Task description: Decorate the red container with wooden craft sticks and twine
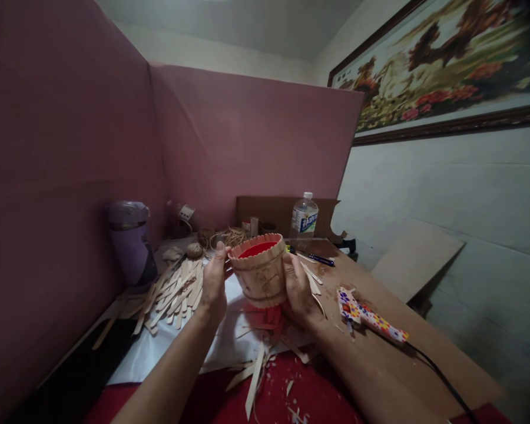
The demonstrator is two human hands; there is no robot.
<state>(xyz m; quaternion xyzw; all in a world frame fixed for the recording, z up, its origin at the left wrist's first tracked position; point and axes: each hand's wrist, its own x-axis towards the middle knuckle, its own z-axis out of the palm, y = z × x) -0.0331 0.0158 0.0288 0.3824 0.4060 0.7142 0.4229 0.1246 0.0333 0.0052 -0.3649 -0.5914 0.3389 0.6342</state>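
Note:
A round pot covered in upright wooden sticks [259,278], with a red inside and a scalloped rim, is held up in the middle, tilted slightly. My left hand [215,281] grips its left side, the thumb near the rim. On the right side, my right hand [299,288] presses against the wall, fingers partly hidden behind the pot. Below it, red material [271,321] shows among scattered stick pieces. Loose wooden sticks [181,297] lie in a pile to the left on white paper [136,362].
A flowered glue gun [373,318] with a black cord lies on the brown board at right. Behind stand a clear bottle [304,218] and twine [234,236]; a purple cup [130,247] stands left. A dark pen [318,259] lies right of the pot.

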